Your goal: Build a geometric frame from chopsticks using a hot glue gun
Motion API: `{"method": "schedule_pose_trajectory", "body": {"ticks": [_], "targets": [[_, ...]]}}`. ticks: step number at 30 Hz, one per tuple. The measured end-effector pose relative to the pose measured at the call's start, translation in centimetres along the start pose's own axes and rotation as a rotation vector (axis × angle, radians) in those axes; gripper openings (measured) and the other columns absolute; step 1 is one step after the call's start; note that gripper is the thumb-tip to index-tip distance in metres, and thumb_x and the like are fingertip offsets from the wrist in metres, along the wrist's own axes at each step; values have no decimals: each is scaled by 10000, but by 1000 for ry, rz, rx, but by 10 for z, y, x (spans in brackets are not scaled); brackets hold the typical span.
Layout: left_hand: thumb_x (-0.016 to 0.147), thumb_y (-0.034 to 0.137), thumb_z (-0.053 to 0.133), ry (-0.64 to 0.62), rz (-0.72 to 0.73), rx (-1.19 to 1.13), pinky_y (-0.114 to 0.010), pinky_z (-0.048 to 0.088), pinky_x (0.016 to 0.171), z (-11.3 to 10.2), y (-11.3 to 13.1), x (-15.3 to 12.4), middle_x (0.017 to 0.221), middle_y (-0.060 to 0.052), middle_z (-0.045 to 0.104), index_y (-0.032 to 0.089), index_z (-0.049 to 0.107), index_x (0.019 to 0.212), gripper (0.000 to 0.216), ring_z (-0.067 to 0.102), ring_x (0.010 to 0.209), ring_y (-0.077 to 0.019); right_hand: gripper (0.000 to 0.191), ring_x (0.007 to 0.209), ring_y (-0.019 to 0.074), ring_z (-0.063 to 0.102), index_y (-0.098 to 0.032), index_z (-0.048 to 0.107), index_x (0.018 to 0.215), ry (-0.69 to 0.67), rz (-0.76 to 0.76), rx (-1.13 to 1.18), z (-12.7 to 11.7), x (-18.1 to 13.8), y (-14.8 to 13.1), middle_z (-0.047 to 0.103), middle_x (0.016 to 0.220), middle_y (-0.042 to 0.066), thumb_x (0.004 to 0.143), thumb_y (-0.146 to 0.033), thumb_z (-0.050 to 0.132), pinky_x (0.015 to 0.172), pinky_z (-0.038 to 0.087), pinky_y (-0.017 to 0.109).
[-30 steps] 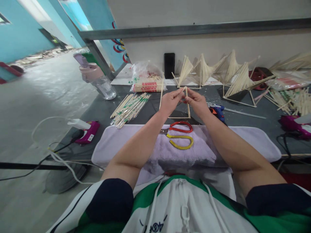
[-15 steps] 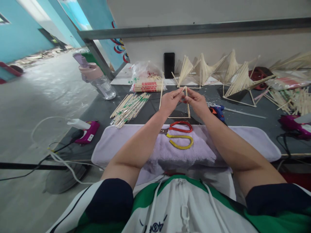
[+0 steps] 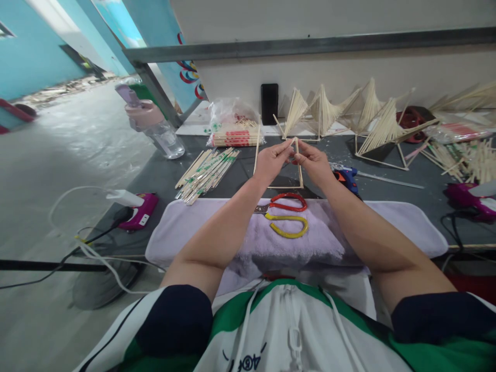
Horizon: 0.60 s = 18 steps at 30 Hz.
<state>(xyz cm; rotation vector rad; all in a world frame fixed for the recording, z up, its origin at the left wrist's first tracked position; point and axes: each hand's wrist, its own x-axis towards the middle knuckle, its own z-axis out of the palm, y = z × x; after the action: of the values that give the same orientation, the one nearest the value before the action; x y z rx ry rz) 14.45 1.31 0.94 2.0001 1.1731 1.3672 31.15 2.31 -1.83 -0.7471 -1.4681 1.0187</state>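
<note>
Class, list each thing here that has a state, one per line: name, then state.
left hand: pinching top of stick frame
right hand: pinching the same top
stick frame: held by both hands
scissors: lying on towel
phone: upright against wall, screen dark
water bottle: standing, lid on

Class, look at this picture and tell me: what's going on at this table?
A seated person's left hand and right hand pinch the top of a stick frame on the dark table. Red-and-yellow scissors lie untouched on a pale towel nearer the body. A blue glue gun lies beside the right hand; stick fans line the wall.
</note>
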Motion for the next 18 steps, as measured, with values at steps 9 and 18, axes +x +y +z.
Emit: {"method": "schedule_pose_trajectory", "body": {"ticks": [9, 18], "targets": [[961, 403, 575, 3, -26, -11, -212, 544, 740, 0, 2, -1, 970, -14, 780, 281, 712, 1251, 343, 679, 684, -88, 692, 1118, 270, 680, -344, 644, 1345, -11, 26, -35, 0, -1, -1, 687, 1304, 28, 714, -588, 788, 935, 573, 450], [961, 402, 575, -3, -23, -18, -206, 538, 736, 0, 1, -1, 980, -12, 780, 267, 707, 1260, 354, 676, 687, -87, 719, 1127, 281, 678, -335, 647, 1344, -7, 25, -42, 1, -1, -2, 701, 1270, 31, 700, -626, 782, 934, 570, 451]]}}
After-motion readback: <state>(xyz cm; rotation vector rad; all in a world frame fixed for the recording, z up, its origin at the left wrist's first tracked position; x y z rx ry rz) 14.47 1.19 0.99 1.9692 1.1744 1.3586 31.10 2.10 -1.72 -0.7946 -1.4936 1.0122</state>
